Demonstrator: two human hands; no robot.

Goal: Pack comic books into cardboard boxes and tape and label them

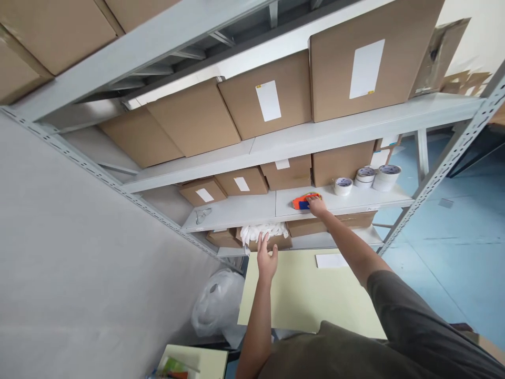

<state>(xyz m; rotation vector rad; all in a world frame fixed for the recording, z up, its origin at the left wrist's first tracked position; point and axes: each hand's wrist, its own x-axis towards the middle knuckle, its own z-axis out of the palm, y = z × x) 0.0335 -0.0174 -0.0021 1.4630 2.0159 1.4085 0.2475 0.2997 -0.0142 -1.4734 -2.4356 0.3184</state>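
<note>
My right hand (316, 206) reaches onto a grey metal shelf (252, 209) and closes over an orange and blue tape dispenser (303, 202) lying on it. My left hand (267, 259) hangs lower, fingers spread and empty, just below a bundle of white cloth (263, 232) that spills from a box on the shelf beneath. Three rolls of white tape (367, 178) stand to the right of the dispenser.
Brown cardboard boxes (272, 97) with white labels fill the upper shelves. A pair of scissors (202, 215) lies at the shelf's left end. A pale yellow table (311, 295) with a white paper is below, and a white plastic bag (219, 302) sits by the grey wall.
</note>
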